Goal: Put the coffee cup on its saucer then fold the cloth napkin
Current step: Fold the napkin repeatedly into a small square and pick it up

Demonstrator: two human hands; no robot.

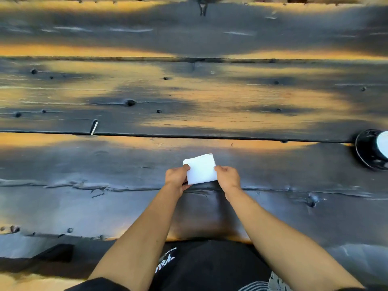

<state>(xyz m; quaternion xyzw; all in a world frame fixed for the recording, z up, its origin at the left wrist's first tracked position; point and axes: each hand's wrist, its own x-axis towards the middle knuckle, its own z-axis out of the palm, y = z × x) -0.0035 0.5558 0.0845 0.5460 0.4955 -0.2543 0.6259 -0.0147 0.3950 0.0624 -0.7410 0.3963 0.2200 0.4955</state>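
A white cloth napkin (pixel 201 169), folded into a small thick rectangle, lies on the dark wooden table in front of me. My left hand (pixel 177 177) pinches its left edge and my right hand (pixel 227 177) pinches its right edge. At the far right edge of the view a white coffee cup (pixel 383 145) stands on a black saucer (pixel 363 153); both are cut off by the frame.
The table (pixel 189 91) is made of rough dark planks with gaps, knots and orange worn patches. A small pale sliver (pixel 94 128) lies in a plank gap to the left. The near table edge runs just before my lap.
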